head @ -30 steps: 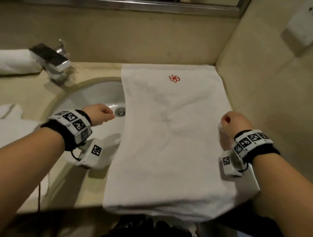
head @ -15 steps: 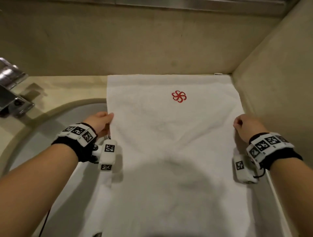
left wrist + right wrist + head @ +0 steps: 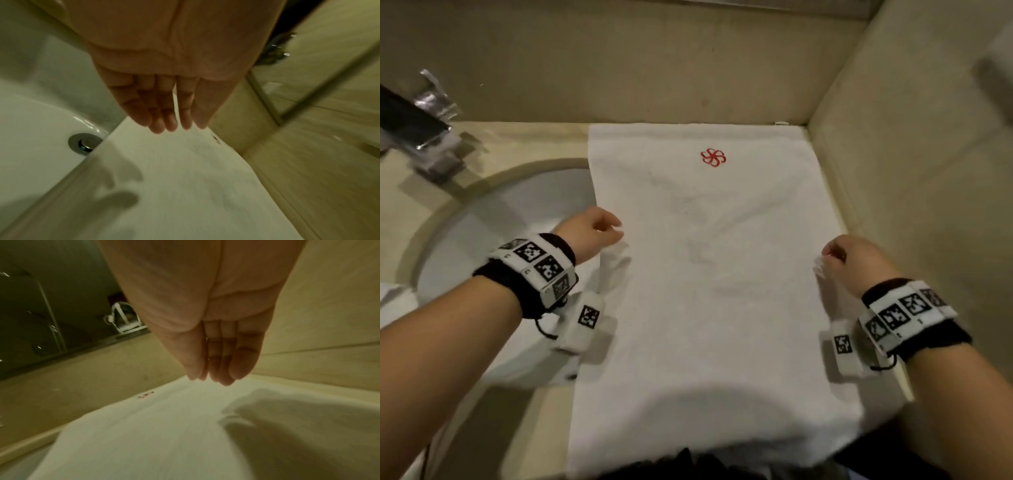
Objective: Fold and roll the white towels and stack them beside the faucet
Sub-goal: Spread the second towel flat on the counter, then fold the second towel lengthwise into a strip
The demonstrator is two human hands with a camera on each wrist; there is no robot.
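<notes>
A white towel (image 3: 709, 291) with a red flower mark (image 3: 713, 158) lies spread flat on the counter, its left strip over the sink (image 3: 517, 212) and its near end hanging off the front edge. My left hand (image 3: 613, 229) hovers at the towel's left edge. In the left wrist view its fingers (image 3: 170, 123) are straight and together, above the cloth, holding nothing. My right hand (image 3: 828, 255) is at the towel's right edge. Its fingers (image 3: 224, 378) are also straight, just over the towel (image 3: 144, 434). The chrome faucet (image 3: 424, 137) stands at the far left.
Beige walls close the counter at the back (image 3: 654, 68) and right (image 3: 911, 171). The sink drain (image 3: 85, 143) shows just left of the towel edge (image 3: 185, 186). More white cloth (image 3: 393, 301) lies at the left border. A mirror is above the back wall.
My left hand moved right from over the basin to the towel's left edge. The right hand stayed by the right edge. The head view shifted toward the towel, so the faucet sits further left.
</notes>
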